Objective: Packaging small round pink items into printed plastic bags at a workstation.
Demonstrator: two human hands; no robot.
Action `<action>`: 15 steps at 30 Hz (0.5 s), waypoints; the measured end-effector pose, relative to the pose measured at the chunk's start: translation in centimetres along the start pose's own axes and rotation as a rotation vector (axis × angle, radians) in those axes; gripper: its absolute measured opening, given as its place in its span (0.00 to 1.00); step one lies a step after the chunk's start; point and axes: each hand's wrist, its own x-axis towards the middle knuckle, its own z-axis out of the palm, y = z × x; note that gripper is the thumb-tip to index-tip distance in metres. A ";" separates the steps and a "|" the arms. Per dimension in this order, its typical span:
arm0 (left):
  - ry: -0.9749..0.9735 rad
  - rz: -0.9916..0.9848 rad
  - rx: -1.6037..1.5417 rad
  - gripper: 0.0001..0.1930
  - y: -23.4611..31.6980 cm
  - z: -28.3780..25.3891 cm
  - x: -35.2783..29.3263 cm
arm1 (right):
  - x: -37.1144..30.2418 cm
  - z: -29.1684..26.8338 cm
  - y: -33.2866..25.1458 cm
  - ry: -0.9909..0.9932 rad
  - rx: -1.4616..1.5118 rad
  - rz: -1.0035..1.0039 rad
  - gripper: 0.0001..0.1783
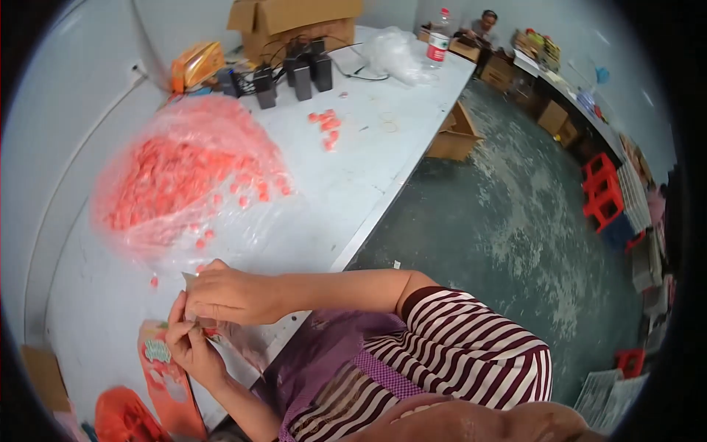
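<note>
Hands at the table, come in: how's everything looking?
Right fingers and left fingers: close together, at small grey-tipped item. Item mostly hidden by hands. Nothing obvious in the way; bag of red pieces nearby.

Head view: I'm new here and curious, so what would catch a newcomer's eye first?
Most striking is the big translucent bag of coral-red pieces, left on the white table. Next come the right hand and left hand, close together below it in view, and the striped sleeve toward the lower right.
</note>
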 end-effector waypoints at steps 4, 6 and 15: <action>-0.050 -0.053 -0.063 0.03 -0.9 1.0 0.4 | -1.5 -1.0 -1.4 0.363 0.255 -0.024 0.08; -0.051 -0.062 -0.110 0.02 -0.7 1.9 0.9 | -2.1 -2.1 -1.8 0.287 0.149 -0.079 0.08; -0.427 -0.128 -0.120 0.08 0.7 7.0 0.4 | -8.6 -5.8 -4.6 -0.202 -0.385 -0.029 0.04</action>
